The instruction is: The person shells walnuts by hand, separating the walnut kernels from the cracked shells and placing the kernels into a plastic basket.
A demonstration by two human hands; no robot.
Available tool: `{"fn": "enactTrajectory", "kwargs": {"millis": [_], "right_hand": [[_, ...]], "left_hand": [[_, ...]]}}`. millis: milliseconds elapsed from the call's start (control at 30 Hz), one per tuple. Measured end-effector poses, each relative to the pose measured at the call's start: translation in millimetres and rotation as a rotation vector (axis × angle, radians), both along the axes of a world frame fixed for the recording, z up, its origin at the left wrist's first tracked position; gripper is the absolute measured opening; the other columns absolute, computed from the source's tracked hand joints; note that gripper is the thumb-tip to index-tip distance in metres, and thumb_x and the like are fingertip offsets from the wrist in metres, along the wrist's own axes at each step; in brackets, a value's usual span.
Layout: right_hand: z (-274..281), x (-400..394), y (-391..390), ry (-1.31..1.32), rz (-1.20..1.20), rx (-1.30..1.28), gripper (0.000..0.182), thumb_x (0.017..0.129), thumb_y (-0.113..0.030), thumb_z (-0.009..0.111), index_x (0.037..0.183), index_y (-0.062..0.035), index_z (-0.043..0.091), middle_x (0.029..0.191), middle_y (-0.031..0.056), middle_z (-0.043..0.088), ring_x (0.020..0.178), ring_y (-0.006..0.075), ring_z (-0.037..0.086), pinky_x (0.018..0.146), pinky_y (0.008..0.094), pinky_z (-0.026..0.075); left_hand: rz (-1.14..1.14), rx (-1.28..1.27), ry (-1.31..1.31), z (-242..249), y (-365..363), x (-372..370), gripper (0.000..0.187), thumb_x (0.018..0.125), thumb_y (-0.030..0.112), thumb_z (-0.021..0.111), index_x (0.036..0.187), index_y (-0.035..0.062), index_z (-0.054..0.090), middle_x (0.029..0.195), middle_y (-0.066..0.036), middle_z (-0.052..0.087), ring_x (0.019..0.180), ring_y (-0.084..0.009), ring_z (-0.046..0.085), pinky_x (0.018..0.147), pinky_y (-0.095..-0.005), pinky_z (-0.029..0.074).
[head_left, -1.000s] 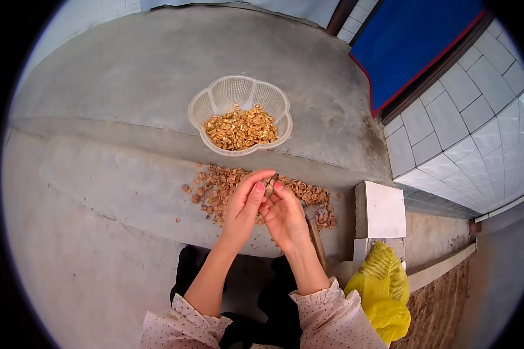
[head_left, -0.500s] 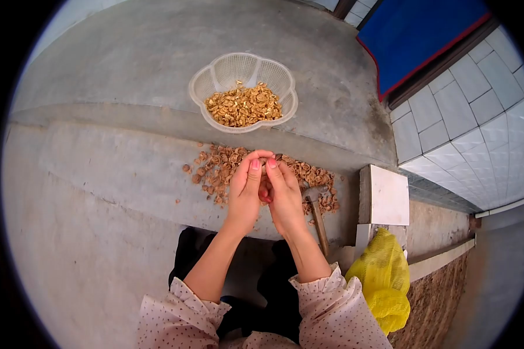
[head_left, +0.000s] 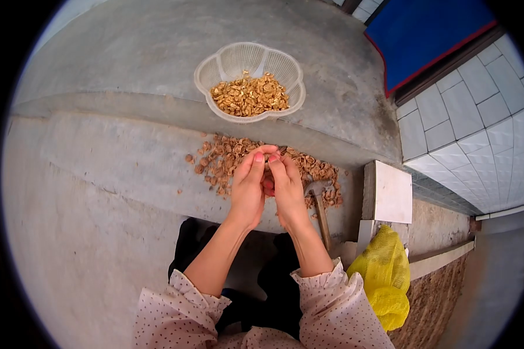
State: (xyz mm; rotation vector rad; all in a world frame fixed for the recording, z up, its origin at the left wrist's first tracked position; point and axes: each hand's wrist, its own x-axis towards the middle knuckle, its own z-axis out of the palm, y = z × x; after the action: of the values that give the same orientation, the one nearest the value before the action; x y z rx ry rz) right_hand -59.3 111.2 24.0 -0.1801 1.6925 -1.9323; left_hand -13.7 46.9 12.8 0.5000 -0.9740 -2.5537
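Observation:
My left hand (head_left: 245, 189) and my right hand (head_left: 286, 187) are pressed close together above a concrete step, fingertips meeting around a small brown nut piece (head_left: 267, 157) that is mostly hidden between the fingers. Directly behind the hands lies a scattered pile of brown nut shells (head_left: 227, 160) on the step. Farther back, a white plastic mesh basket (head_left: 206, 72) holds a heap of golden shelled kernels (head_left: 250, 96).
A hammer (head_left: 319, 203) lies on the step to the right of my right hand, handle toward me. A white tile slab (head_left: 390, 192) sits at the step's right end, a yellow mesh bag (head_left: 384, 279) below it. White wall tiles and a blue panel (head_left: 425, 35) stand at right.
Both hands have drawn closer together and turned more upright, fingertips now meeting around the nut piece. The view has shifted, so the basket sits higher in the frame.

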Motion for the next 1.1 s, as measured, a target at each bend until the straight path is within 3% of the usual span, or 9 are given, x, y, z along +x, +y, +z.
{"fn": "enactTrajectory", "kwargs": {"millis": [200,267,400,467,533,767,867,933,1100], "right_hand": [[-14.0,-0.2,-0.4,0.061,0.035,0.116,0.026,0.091,-0.024,0.042,0.098,0.0001,0.047,0.082,0.0042,0.052,0.072,0.0106,0.048,0.064,0.0237,0.041],[-29.1,2.7,-4.7,0.34,0.043,0.162,0.032,0.09,-0.024,0.041,0.11,0.0003,0.048,0.083,0.0,0.051,0.069,0.0064,0.045,0.062,0.0209,0.039],[-3.0,-12.0,7.3,-0.109,0.267,0.038,0.028,0.087,-0.02,0.038,0.105,-0.0023,0.05,0.082,0.0022,0.054,0.065,0.0078,0.048,0.059,0.0246,0.04],[0.2,-11.9,4.9,-0.204,0.249,-0.025,0.022,0.088,-0.021,0.044,0.1,-0.0042,0.051,0.08,0.0027,0.055,0.062,0.0081,0.048,0.054,0.0244,0.039],[-3.1,-8.4,1.2,-0.103,0.108,0.006,0.019,0.088,-0.022,0.053,0.095,-0.0046,0.052,0.074,0.0012,0.054,0.058,0.0067,0.047,0.05,0.0216,0.038],[-14.6,-10.6,-0.9,-0.01,0.111,0.094,0.021,0.083,-0.021,0.065,0.087,-0.0027,0.054,0.064,0.0003,0.055,0.051,0.0064,0.048,0.045,0.0221,0.038],[-25.1,-11.2,-2.6,0.282,0.09,0.258,0.02,0.081,-0.018,0.066,0.084,-0.0016,0.056,0.069,0.0042,0.059,0.056,0.0101,0.053,0.05,0.0237,0.042],[-27.1,-10.6,-4.5,0.663,-0.041,0.31,0.018,0.079,-0.015,0.066,0.088,-0.0006,0.059,0.079,0.0088,0.065,0.07,0.0157,0.061,0.063,0.0258,0.047],[-17.0,-10.6,-4.1,0.653,0.05,0.202,0.025,0.077,-0.009,0.066,0.1,-0.0014,0.059,0.091,0.0122,0.066,0.087,0.0206,0.063,0.078,0.0287,0.047]], "left_hand": [[0.055,0.123,-0.035,-7.5,-0.1,-0.9,0.028,0.097,0.024,0.037,0.113,0.0062,0.051,0.102,-0.003,0.058,0.085,-0.0102,0.054,0.071,-0.0231,0.045],[0.061,0.131,-0.026,-8.4,-3.1,-1.8,0.029,0.097,0.025,0.037,0.114,0.0066,0.051,0.103,-0.003,0.058,0.084,-0.0103,0.054,0.069,-0.0231,0.044],[0.018,0.254,0.063,-16.0,-13.8,1.8,0.031,0.097,0.027,0.035,0.115,0.0073,0.051,0.108,-0.004,0.058,0.081,-0.011,0.054,0.062,-0.0232,0.042],[-0.021,0.302,0.069,-20.8,-20.4,2.3,0.032,0.097,0.028,0.035,0.115,0.0078,0.052,0.11,-0.004,0.058,0.081,-0.0111,0.053,0.059,-0.0238,0.041],[-0.062,0.351,0.073,-22.1,-20.3,2.1,0.033,0.096,0.029,0.035,0.114,0.0082,0.052,0.112,-0.004,0.058,0.081,-0.0112,0.053,0.057,-0.0243,0.04],[0.152,0.283,-0.104,-23.1,-17.6,-0.7,0.028,0.092,0.031,0.05,0.106,0.0075,0.055,0.107,-0.004,0.059,0.089,-0.0129,0.054,0.073,-0.0278,0.044],[0.201,0.322,-0.125,-12.2,-17.5,-1.8,0.025,0.091,0.029,0.052,0.102,0.0067,0.056,0.103,-0.003,0.06,0.091,-0.0125,0.055,0.078,-0.0271,0.044],[0.175,0.347,-0.069,-9.3,-16.5,-2.0,0.024,0.091,0.028,0.052,0.1,0.0065,0.057,0.101,-0.002,0.06,0.091,-0.0117,0.055,0.079,-0.0261,0.044],[0.132,0.298,0.005,-15.6,-18.3,-0.3,0.028,0.093,0.027,0.049,0.107,0.0052,0.056,0.105,-0.002,0.058,0.091,-0.0088,0.054,0.078,-0.0215,0.044]]}}
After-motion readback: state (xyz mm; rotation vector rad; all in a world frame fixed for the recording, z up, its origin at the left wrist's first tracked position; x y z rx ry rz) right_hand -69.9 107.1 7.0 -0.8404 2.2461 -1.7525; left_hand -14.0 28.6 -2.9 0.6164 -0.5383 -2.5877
